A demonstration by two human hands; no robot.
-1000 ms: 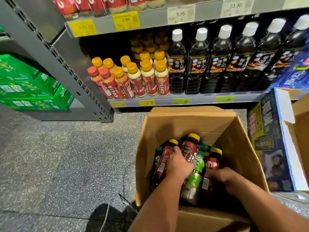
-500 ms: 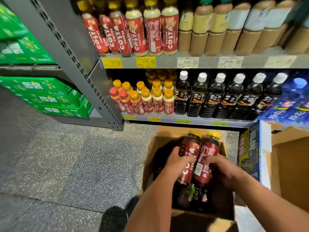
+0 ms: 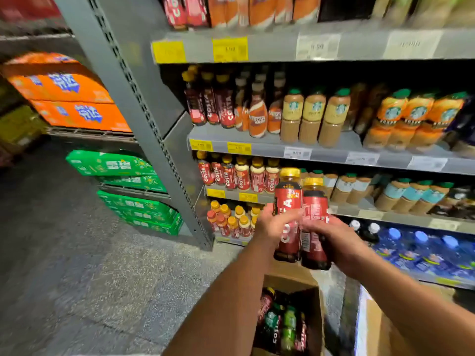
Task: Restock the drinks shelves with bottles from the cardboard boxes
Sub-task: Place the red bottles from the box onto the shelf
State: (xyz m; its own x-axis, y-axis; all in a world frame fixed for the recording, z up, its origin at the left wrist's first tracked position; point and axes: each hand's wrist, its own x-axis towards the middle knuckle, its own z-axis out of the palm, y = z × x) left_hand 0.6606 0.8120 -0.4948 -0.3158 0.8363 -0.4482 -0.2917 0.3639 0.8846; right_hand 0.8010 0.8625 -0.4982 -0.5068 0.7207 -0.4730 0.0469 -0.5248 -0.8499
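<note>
My left hand grips a dark Costa coffee bottle with a red label and a yellow cap. My right hand grips a second such bottle right beside it. Both bottles stand upright and touch, raised in front of the drinks shelves. Below them the open cardboard box holds several more bottles, red and green ones. A row of dark Costa bottles stands at the left end of the upper middle shelf.
Other shelf rows carry Costa, Nescafe and Starbucks bottles, with blue water bottles low on the right. A grey upright post bounds the shelves on the left. Green and orange cartons are stacked beyond it. A second cardboard box sits at bottom right.
Both hands have lifted the two bottles out of the box and up in front of the shelves. My view has tilted upward, so higher shelves now show.
</note>
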